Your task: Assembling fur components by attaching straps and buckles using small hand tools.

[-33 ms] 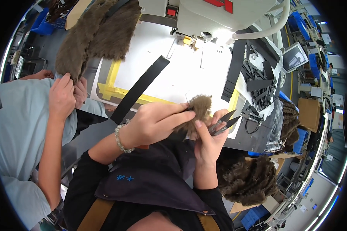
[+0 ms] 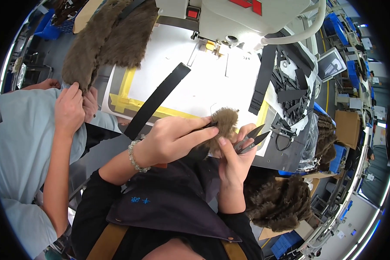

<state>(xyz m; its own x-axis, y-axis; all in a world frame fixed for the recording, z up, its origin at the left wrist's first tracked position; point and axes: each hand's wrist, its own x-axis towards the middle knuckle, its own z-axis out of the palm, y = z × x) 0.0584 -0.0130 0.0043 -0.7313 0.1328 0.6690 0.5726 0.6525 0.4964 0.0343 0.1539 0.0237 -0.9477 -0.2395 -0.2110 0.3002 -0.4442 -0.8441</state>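
A small piece of brown fur [image 2: 226, 119] is held up in front of my body, above the near edge of the sewing table. My left hand [image 2: 169, 135] pinches its left side between thumb and fingers, with a bit of dark material showing at the fingertips. On the other side my right hand [image 2: 235, 161] presses its thumb against the fur. Grey thread snips [image 2: 249, 142] also lie in that right hand, blades apart and pointing up to the right, clear of the fur. A fine thread seems to loop above the fur. Some fingertips are hidden behind the piece.
A white sewing machine [image 2: 229, 15] stands at the far side of the white work surface [image 2: 177, 52]. One black strip [image 2: 158, 100] lies left, cut black scraps [image 2: 290, 93] right. A co-worker's hand [image 2: 70, 108] holds large fur [image 2: 91, 52]. More fur [image 2: 279, 201] hangs lower right.
My left fingers have shifted very slightly on the fur, and more dark material shows between them. The snips and right hand are nearly unmoved.
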